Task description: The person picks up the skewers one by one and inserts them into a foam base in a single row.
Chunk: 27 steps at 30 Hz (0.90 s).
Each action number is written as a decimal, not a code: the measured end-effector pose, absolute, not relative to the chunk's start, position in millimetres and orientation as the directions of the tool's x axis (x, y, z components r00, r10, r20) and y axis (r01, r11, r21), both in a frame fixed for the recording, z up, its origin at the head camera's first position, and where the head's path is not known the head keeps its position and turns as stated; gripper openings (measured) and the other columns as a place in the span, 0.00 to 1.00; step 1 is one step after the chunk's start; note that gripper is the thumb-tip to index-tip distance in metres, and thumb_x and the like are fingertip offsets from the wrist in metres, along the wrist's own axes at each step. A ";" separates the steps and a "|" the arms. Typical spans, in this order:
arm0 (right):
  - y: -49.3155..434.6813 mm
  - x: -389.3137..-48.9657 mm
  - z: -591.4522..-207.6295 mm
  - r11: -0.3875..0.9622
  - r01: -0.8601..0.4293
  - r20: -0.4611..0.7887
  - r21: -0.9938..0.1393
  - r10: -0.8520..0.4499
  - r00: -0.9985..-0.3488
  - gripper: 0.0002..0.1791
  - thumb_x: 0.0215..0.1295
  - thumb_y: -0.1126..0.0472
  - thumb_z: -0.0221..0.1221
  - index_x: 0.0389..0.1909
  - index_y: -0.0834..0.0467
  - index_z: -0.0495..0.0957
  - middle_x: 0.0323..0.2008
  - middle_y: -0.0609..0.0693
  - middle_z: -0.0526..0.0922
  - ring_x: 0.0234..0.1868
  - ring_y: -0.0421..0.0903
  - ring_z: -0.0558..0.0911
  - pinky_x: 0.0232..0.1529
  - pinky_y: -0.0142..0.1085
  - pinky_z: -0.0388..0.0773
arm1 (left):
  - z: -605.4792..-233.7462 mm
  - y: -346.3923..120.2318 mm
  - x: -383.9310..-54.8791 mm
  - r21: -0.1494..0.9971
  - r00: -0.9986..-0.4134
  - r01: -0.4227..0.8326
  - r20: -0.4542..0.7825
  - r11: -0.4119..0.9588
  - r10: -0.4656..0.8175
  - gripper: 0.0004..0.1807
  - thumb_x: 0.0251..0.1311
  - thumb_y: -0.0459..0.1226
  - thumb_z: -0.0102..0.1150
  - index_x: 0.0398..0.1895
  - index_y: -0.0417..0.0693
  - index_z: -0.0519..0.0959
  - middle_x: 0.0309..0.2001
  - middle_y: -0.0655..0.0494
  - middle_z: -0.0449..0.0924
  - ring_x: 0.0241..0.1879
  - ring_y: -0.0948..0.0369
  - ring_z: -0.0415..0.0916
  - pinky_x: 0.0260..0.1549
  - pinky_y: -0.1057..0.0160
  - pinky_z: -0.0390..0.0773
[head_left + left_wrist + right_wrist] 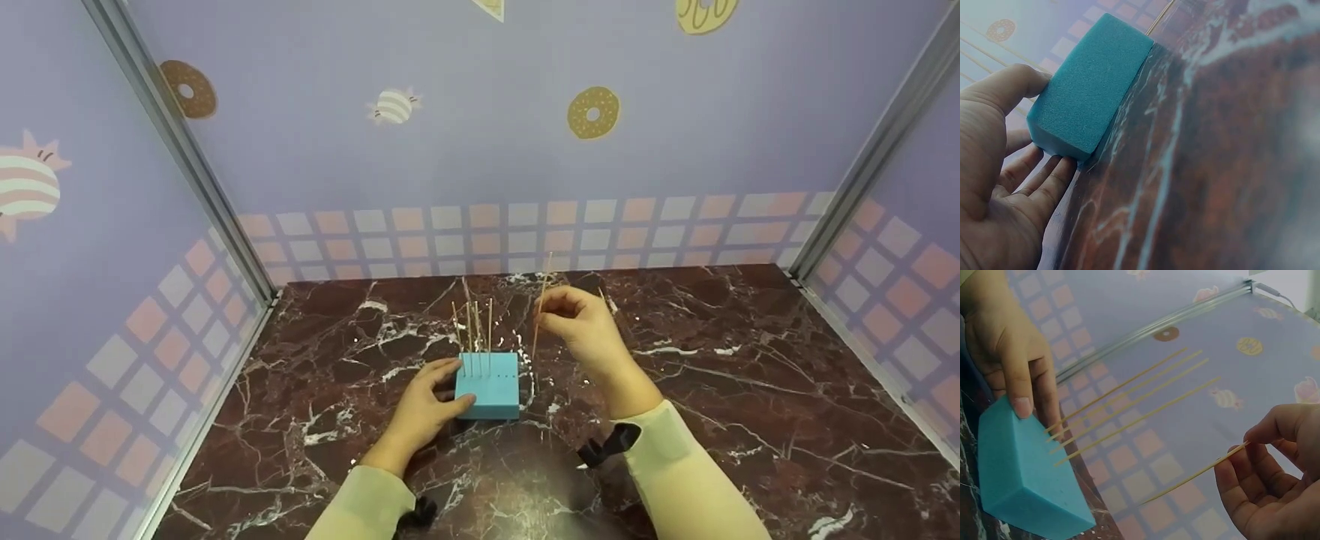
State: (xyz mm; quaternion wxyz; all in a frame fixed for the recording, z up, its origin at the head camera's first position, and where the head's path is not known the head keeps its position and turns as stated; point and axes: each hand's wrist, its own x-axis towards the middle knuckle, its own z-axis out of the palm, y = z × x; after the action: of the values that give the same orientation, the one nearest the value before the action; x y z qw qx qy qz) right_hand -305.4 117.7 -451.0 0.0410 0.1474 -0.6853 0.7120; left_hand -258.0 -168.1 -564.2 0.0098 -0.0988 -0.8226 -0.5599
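Note:
A light-blue foam block [487, 411] sits on the table, with several thin wooden skewers [490, 322] standing upright in a row across its left part. Small dark holes [507, 376] continue that row to the right. My left hand [421, 411] holds the block at its left side, thumb on the top near the front, other fingers along the side, as the left wrist view shows. Right of the block, my right hand [589, 330] pinches another skewer [1193, 479] between thumb and fingertips. That skewer is near upright, its lower end beside the block.
The table [735, 427] has a dark red marble pattern with white veins. Small white crumbs [517, 339] lie behind the block. Patterned purple panels [480, 150] stand at the back and both sides, joined by metal corner posts [202, 180].

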 end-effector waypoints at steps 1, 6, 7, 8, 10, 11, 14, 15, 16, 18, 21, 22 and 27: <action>116.3 -305.8 -453.0 -0.060 -0.260 0.266 -0.964 -0.139 -0.954 0.10 0.66 0.79 0.65 0.47 0.72 0.86 0.38 0.48 0.89 0.40 0.42 0.87 0.47 0.33 0.92 | -564.3 -168.2 -257.9 0.919 -0.981 0.169 0.123 0.355 0.150 0.41 0.69 0.38 0.79 0.81 0.34 0.75 0.82 0.35 0.69 0.68 0.37 0.84 0.63 0.53 0.93; 107.8 -307.8 -461.0 -0.084 -0.267 0.275 -0.960 -0.109 -0.955 0.11 0.69 0.78 0.67 0.49 0.68 0.89 0.41 0.53 0.91 0.42 0.42 0.88 0.50 0.35 0.93 | -563.2 -168.8 -257.5 0.920 -0.982 0.161 0.112 0.357 0.154 0.40 0.70 0.38 0.79 0.82 0.36 0.74 0.83 0.37 0.68 0.67 0.37 0.85 0.62 0.55 0.94; 105.9 -308.1 -462.4 -0.084 -0.270 0.278 -0.959 -0.106 -0.955 0.11 0.70 0.78 0.67 0.49 0.67 0.90 0.41 0.52 0.92 0.42 0.42 0.88 0.50 0.34 0.93 | -563.2 -168.9 -257.6 0.920 -0.981 0.163 0.114 0.356 0.157 0.40 0.70 0.38 0.79 0.82 0.35 0.74 0.83 0.36 0.68 0.66 0.37 0.85 0.61 0.55 0.94; 103.9 -308.3 -464.0 -0.087 -0.269 0.277 -0.959 -0.104 -0.955 0.11 0.70 0.77 0.67 0.49 0.67 0.90 0.41 0.52 0.92 0.42 0.42 0.88 0.49 0.33 0.93 | -562.9 -168.9 -257.6 0.921 -0.981 0.161 0.112 0.356 0.156 0.40 0.70 0.37 0.79 0.82 0.35 0.74 0.83 0.36 0.68 0.66 0.37 0.85 0.61 0.55 0.94; 100.2 -308.2 -467.0 -0.094 -0.264 0.273 -0.960 -0.106 -0.956 0.11 0.71 0.77 0.68 0.50 0.68 0.90 0.41 0.50 0.92 0.42 0.42 0.88 0.48 0.32 0.93 | -562.5 -168.8 -257.6 0.922 -0.983 0.152 0.104 0.357 0.149 0.40 0.70 0.38 0.79 0.82 0.36 0.74 0.83 0.37 0.68 0.66 0.37 0.86 0.60 0.57 0.94; 98.4 -308.0 -468.6 -0.095 -0.261 0.270 -0.961 -0.109 -0.957 0.11 0.71 0.76 0.68 0.51 0.68 0.91 0.42 0.50 0.92 0.42 0.41 0.88 0.47 0.32 0.93 | -562.4 -168.6 -257.7 0.922 -0.983 0.151 0.105 0.356 0.148 0.40 0.70 0.37 0.79 0.82 0.36 0.74 0.83 0.37 0.68 0.65 0.37 0.86 0.60 0.57 0.94; 93.3 -307.2 -473.2 -0.098 -0.254 0.265 -0.962 -0.128 -0.956 0.12 0.72 0.76 0.68 0.53 0.70 0.90 0.42 0.49 0.93 0.42 0.41 0.88 0.47 0.32 0.93 | -562.7 -168.0 -258.3 0.925 -0.984 0.152 0.108 0.347 0.144 0.41 0.69 0.36 0.79 0.82 0.34 0.74 0.83 0.35 0.68 0.64 0.37 0.87 0.59 0.57 0.95; 92.0 -306.8 -474.4 -0.096 -0.254 0.265 -0.962 -0.135 -0.955 0.12 0.72 0.75 0.68 0.54 0.71 0.89 0.43 0.49 0.93 0.43 0.41 0.88 0.47 0.31 0.92 | -562.9 -167.7 -258.4 0.925 -0.984 0.154 0.110 0.347 0.143 0.41 0.68 0.36 0.79 0.81 0.34 0.74 0.82 0.35 0.68 0.63 0.37 0.87 0.59 0.57 0.95; 90.7 -306.3 -475.5 -0.091 -0.256 0.267 -0.962 -0.141 -0.953 0.13 0.72 0.75 0.69 0.55 0.71 0.89 0.43 0.50 0.93 0.43 0.40 0.88 0.47 0.30 0.92 | -563.1 -167.5 -258.5 0.925 -0.983 0.158 0.114 0.347 0.143 0.41 0.68 0.36 0.79 0.81 0.33 0.74 0.82 0.34 0.68 0.63 0.37 0.88 0.59 0.57 0.95; 88.7 -305.4 -477.6 -0.088 -0.264 0.275 -0.960 -0.154 -0.949 0.15 0.72 0.75 0.69 0.57 0.74 0.87 0.43 0.50 0.93 0.41 0.40 0.87 0.43 0.28 0.89 | -563.2 -167.4 -258.4 0.924 -0.983 0.156 0.112 0.350 0.143 0.41 0.68 0.37 0.79 0.81 0.34 0.74 0.82 0.35 0.68 0.64 0.37 0.87 0.58 0.57 0.95; 86.8 -304.5 -480.4 -0.089 -0.277 0.289 -0.957 -0.173 -0.942 0.18 0.73 0.75 0.68 0.60 0.78 0.84 0.43 0.50 0.92 0.39 0.39 0.87 0.39 0.27 0.86 | -562.7 -167.3 -257.7 0.922 -0.984 0.150 0.105 0.357 0.143 0.41 0.69 0.38 0.79 0.81 0.36 0.75 0.83 0.36 0.68 0.65 0.37 0.86 0.58 0.57 0.95; 86.3 -304.6 -481.8 -0.094 -0.277 0.290 -0.956 -0.182 -0.940 0.18 0.73 0.75 0.68 0.60 0.79 0.84 0.42 0.50 0.92 0.39 0.40 0.88 0.39 0.27 0.87 | -562.8 -167.4 -257.6 0.922 -0.984 0.148 0.102 0.358 0.143 0.40 0.69 0.38 0.79 0.81 0.36 0.75 0.83 0.37 0.68 0.66 0.37 0.86 0.58 0.57 0.95; 83.0 -304.5 -488.3 -0.068 -0.282 0.290 -0.957 -0.218 -0.932 0.17 0.75 0.74 0.68 0.61 0.75 0.85 0.42 0.44 0.92 0.42 0.43 0.90 0.49 0.34 0.94 | -562.9 -167.1 -257.9 0.927 -0.985 0.144 0.100 0.346 0.141 0.40 0.69 0.38 0.79 0.81 0.36 0.75 0.82 0.37 0.69 0.66 0.39 0.86 0.59 0.60 0.94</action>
State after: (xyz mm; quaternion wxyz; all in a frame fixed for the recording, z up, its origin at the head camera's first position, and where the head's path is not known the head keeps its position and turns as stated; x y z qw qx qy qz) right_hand -304.5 83.0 -488.3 0.0229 0.1832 -0.6824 0.7073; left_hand -257.9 -167.1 -562.9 0.0010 -0.0868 -0.8204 -0.5652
